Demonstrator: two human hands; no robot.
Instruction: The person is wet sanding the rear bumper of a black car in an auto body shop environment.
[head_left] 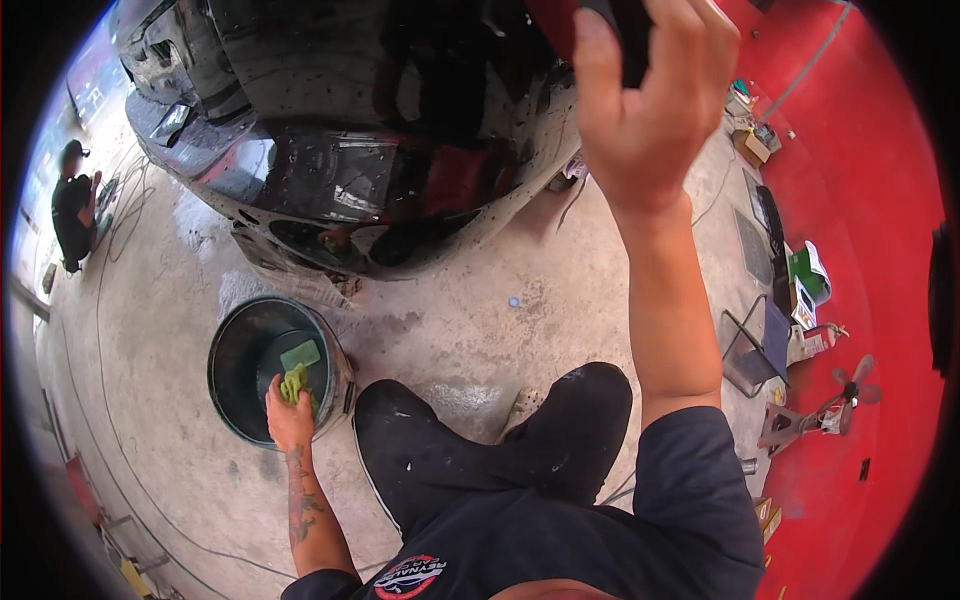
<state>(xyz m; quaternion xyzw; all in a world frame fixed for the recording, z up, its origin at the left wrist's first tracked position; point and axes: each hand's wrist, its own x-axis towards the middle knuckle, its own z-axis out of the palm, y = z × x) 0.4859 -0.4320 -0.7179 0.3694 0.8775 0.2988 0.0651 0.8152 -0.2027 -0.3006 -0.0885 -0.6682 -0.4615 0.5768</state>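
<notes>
The left hand [289,415] reaches down and forward at the end of a nearly straight, tattooed forearm that enters from the lower edge, its back turned up and its fingers [280,390] curled closed around something soft. The right hand [645,95] is raised high toward the top of the view on a bare forearm that rises almost vertically from a dark short sleeve, its back facing the camera. Its fingers [597,60] are bent forward and wrapped over something dark, thumb side to the left.
</notes>
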